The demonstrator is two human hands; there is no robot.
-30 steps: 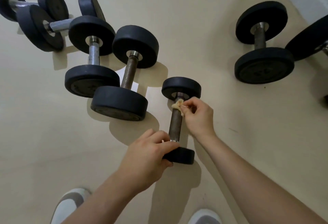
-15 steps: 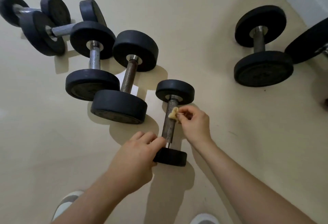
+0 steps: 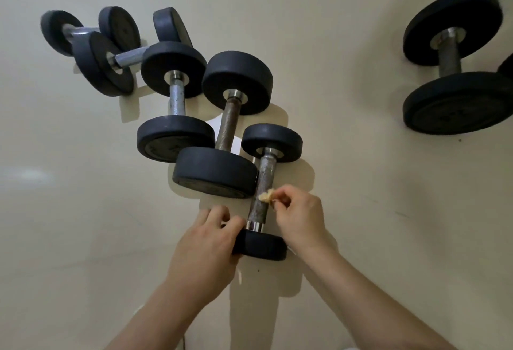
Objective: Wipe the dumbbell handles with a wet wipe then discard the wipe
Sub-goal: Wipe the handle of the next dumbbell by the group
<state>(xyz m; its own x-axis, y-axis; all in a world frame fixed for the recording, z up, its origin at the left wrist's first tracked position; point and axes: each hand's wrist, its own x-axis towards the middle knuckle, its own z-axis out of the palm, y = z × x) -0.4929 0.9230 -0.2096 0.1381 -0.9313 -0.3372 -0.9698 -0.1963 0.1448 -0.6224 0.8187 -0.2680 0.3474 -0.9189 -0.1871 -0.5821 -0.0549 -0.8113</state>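
A small black dumbbell (image 3: 263, 180) lies on the floor in the middle of the head view, its rusty metal handle pointing away from me. My right hand (image 3: 299, 216) pinches a small crumpled yellowish wipe (image 3: 267, 197) and holds it against the right side of the handle, about two thirds of the way down. My left hand (image 3: 205, 241) holds the near weight head of the same dumbbell (image 3: 263, 245), fingers curled over its left edge.
Two larger dumbbells (image 3: 222, 130) (image 3: 176, 105) lie just left of the small one, the nearest almost touching it. More dumbbells (image 3: 111, 58) lie at the far left. A big dumbbell (image 3: 455, 72) lies at the far right. The floor (image 3: 361, 183) is pale beige.
The right hand has slid the wipe down the handle toward me. The left hand stayed at the near weight head. The camera has tilted, so the dumbbells sit lower in view.
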